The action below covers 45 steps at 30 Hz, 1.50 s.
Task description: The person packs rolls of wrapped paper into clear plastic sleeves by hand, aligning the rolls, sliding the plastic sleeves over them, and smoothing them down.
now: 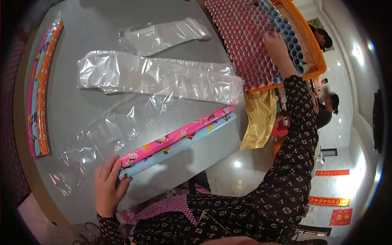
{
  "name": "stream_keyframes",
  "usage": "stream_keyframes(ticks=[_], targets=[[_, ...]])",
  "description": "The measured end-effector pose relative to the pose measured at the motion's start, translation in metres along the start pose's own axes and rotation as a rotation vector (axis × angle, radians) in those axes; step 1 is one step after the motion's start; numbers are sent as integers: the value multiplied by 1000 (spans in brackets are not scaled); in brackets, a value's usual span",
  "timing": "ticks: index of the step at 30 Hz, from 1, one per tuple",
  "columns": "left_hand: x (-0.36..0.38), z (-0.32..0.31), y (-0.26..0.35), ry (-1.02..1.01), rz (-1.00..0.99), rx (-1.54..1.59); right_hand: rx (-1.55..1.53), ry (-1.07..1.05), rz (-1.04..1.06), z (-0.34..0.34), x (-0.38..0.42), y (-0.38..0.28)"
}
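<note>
Two rolls of wrapping paper, one pink [179, 136] and one light blue [192, 140], lie side by side on the grey table. My left hand [108, 185] is closed round their near-left ends, thumb on the blue side and fingers on the pink. My right hand [277, 44] reaches into an orange crate [316, 45] packed with upright rolls. Its fingers are bent onto a roll end where the red-edged rolls [245, 36] meet the blue ones [292, 41]; the fingertips are partly hidden. Beside the pink roll lie clear plastic sleeves [159, 77].
A wrapped bundle of orange, blue and pink rolls [44, 94] lies at the table's left edge. Another folded stack of clear plastic [163, 36] is farther back. Gold foil [259, 118] hangs below the crate. Other people are in the background at right.
</note>
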<state>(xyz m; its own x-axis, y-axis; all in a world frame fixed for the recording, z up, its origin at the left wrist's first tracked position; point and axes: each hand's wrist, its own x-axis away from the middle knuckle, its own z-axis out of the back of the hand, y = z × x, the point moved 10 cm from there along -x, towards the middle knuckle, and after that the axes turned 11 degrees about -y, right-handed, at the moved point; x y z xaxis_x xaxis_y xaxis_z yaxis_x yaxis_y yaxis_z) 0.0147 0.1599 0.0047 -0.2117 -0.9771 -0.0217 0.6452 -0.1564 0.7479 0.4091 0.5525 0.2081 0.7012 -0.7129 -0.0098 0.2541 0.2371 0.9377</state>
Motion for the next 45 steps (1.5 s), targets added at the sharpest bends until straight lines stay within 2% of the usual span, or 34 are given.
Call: stream_keyframes(ticks=[6, 10, 13, 15, 16, 18, 19, 21, 22, 24, 25, 27, 28, 30, 31, 33, 34, 36, 38, 40, 41, 42, 43, 44, 45], targets=[[1, 1, 6, 16, -23, -31, -112, 143, -42, 82, -24, -26], [5, 0, 4, 42, -21, -10, -109, 143, -78, 96, -35, -34], [5, 0, 3, 58, -44, -11, -156, 219, -114, 103, -29, -29], [7, 0, 3, 73, -63, -21, -360, 282, -185, 114, -12, -17], [7, 0, 4, 83, -73, -37, -361, 290, -186, 118, -4, -18], [8, 2, 5, 97, -81, -58, -751, 401, -347, 109, 25, 3], [8, 0, 2, 66, -58, -37, -752, 406, -349, 103, 35, 1], [7, -2, 0, 34, -37, -22, -1418, 23, -660, 17, 58, 1], [7, -2, 0, 33, -33, -15, -1423, 27, -663, 6, 65, 0], [7, -3, -1, 31, -30, -14, -2118, -112, -942, -58, 88, -26], [7, -3, 0, 50, -52, -21, -2124, -108, -942, -72, 88, -27], [7, -2, 1, 69, -71, -35, -2624, 74, -1100, -96, 84, -42], [7, -2, 1, 67, -67, -26, -2631, 77, -1098, -105, 78, -43], [7, -2, 0, 66, -60, -27, -2721, 245, -1369, -105, 74, -45], [7, -3, -1, 62, -56, -28, -2730, 245, -1368, -107, 66, -44], [7, -3, -2, 53, -45, -34, -2841, 454, -1277, -116, 41, -35], [7, -4, -3, 35, -33, -40, -2848, 449, -1281, -122, 33, -33], [7, -5, -4, 16, -18, -44, -2972, 701, -1223, -122, 18, -18], [7, -5, -3, 21, -29, -45, -2916, 650, -1284, -115, 12, -12], [7, -6, -5, 13, -18, -33, -2944, 942, -1370, -105, 12, -3], [7, -6, -6, 7, -11, -23, -2942, 936, -1391, -92, 13, 0], [7, -7, -7, 5, -11, -21, -2940, 933, -1394, -143, 56, -17], [8, -7, -7, 14, -20, -26, -2482, 721, -1139, -203, 47, 17], [8, -7, -7, 22, -30, -31, -2013, 525, -890, -242, -14, 32], [8, -7, -7, 22, -30, -29, -2012, 524, -890, -225, -14, 32]])
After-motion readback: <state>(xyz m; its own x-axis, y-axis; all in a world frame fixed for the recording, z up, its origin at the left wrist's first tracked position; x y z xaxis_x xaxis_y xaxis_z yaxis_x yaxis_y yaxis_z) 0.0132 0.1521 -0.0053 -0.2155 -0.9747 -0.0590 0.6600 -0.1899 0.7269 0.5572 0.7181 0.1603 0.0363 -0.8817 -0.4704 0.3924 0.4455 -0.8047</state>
